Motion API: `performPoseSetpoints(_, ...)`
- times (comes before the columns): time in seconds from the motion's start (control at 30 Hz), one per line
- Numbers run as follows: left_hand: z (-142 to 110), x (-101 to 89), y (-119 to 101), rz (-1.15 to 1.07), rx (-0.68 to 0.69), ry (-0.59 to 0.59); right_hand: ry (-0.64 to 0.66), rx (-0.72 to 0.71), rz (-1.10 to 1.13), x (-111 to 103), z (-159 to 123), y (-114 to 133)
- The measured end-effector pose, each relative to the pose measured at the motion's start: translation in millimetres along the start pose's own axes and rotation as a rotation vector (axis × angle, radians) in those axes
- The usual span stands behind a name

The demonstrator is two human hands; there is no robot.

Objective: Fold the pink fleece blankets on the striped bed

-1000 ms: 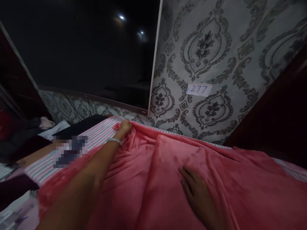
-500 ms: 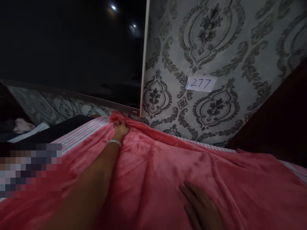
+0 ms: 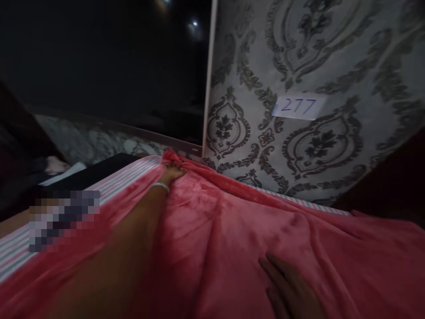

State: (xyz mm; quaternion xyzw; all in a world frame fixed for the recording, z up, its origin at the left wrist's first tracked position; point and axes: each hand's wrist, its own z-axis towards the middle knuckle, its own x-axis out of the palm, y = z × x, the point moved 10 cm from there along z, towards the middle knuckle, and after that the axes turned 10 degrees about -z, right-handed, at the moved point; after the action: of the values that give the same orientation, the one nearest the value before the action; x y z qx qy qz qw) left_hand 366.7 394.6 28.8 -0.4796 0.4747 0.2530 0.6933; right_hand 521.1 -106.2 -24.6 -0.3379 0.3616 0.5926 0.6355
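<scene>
A plush pink-red blanket is spread over a surface with a striped sheet under it. At the blanket's far left corner, where the cloth is bunched up, my left hand has its fingers curled into the fabric. A light band circles the wrist of that outstretched arm. My right hand lies on the blanket in the lower part of the view, fingers stretched out, holding nothing. Long folds run through the cloth between and beside the two hands.
A large dark screen stands behind the far edge. Patterned wallpaper carries a paper marked 277. A black surface lies at the left, and a dark panel rises at the right.
The view has shifted, so the scene sits further right. Left hand stays at the bunched corner, and the right hand remains stretched out on the blanket.
</scene>
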Motion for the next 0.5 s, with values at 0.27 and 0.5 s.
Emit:
performPoseSetpoints(0.27,-97,7.9,3,0.093,-0.002,0.126,-0.066,0.086,0.101,3,-2,-8)
performPoseSetpoints(0.5,-276,-16.2,41,0.127,0.049,0.116,-0.052,0.11,0.164,5,4,-9)
